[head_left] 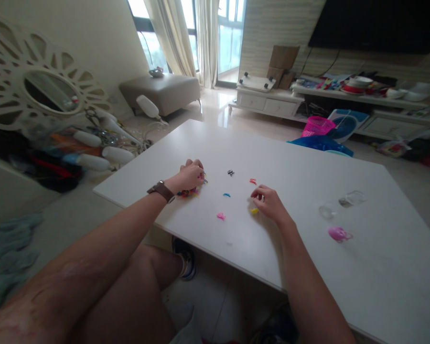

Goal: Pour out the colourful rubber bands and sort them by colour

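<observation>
- As we look down through the head camera, our left hand point(190, 176) sits curled at about nine o'clock on the white table point(344, 286), fingers bunched over a heap of small coloured clips point(188, 192); it seems to be pinching one or two of them, though the pieces are too small to tell which.
- Our right hand point(270, 201) rests near the table's centre, fingers drawn together, with the fingertips just beside a yellow piece point(254, 210) at its seven o'clock and a red piece point(252, 181) at its eleven o'clock. We cannot tell whether it actually grips anything.
- Between the two hands lie a blue piece point(226, 195), a pink piece point(220, 216) toward six o'clock of that, and a black piece point(231, 172) toward twelve o'clock, each apart from the others.
- We judge these bits to be very light, stiff plastic, likely slippery on the smooth tabletop, so a fingertip pinch across the narrow sides looks like the best hold; pushing flat would probably just skate them along.
- Toward three o'clock from the right hand sit a clear lid point(325, 210) and a clear jar point(351, 198), and a larger pink object point(338, 233) lies nearer us, well apart from the hands.
- A brown wristwatch point(161, 190) rides on the left wrist.
</observation>
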Available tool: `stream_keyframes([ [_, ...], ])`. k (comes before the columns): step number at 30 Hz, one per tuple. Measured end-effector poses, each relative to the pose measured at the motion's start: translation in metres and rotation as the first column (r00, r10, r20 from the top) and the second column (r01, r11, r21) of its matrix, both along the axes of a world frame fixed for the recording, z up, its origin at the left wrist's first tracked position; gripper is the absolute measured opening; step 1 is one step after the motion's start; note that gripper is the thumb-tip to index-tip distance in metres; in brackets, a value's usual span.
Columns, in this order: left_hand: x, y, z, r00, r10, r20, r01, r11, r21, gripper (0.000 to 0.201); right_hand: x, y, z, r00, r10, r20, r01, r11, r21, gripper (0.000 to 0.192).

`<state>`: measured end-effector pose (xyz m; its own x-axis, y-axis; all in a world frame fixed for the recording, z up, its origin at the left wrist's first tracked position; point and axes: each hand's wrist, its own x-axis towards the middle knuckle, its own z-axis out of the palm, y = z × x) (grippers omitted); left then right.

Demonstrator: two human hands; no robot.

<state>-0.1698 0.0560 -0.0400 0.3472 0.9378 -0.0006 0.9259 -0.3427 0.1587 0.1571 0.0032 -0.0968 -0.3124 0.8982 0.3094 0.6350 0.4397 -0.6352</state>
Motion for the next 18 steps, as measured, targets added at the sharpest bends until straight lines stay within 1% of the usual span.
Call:
stream_keyframes([
  [3,-0.002,0.001,0.002,1.000,0.007,0.011,-0.007,1.000,-0.015,0.013,0.000,0.000,0.000,1.000,0.002,-0.001,-0.002,1.000,-0.001,0.015],
  [5,-0.003,0.003,0.002,1.000,0.013,0.020,-0.011,0.998,-0.060,0.012,0.000,0.000,-0.001,1.000,0.001,0.000,-0.001,1.000,-0.002,0.016],
  [7,-0.005,0.006,0.002,0.997,0.009,0.077,-0.001,0.994,-0.107,0.011,0.001,0.000,-0.001,1.000,-0.003,0.004,0.003,1.000,-0.002,0.015],
  [9,-0.006,0.007,0.002,0.982,0.003,0.187,0.021,0.991,-0.130,0.010,0.001,0.000,-0.001,1.000,-0.008,0.007,0.008,1.000,-0.001,0.015],
  [12,-0.005,0.005,0.001,0.920,0.014,0.392,0.066,0.980,-0.189,0.011,0.000,0.000,-0.001,1.000,-0.011,0.012,0.010,1.000,0.006,0.015],
  [15,0.001,-0.001,0.003,0.814,0.058,0.578,0.146,0.943,-0.300,0.017,-0.005,-0.001,0.001,1.000,0.001,0.011,-0.001,1.000,0.027,0.015],
  [16,0.003,-0.003,0.004,0.786,0.073,0.614,0.171,0.928,-0.330,0.020,-0.008,-0.002,0.003,1.000,0.008,0.006,-0.009,0.999,0.039,0.014],
  [18,0.010,-0.006,0.006,0.767,0.083,0.636,0.210,0.905,-0.371,0.022,-0.016,-0.006,0.006,1.000,0.025,-0.018,-0.023,0.998,0.062,0.012],
])
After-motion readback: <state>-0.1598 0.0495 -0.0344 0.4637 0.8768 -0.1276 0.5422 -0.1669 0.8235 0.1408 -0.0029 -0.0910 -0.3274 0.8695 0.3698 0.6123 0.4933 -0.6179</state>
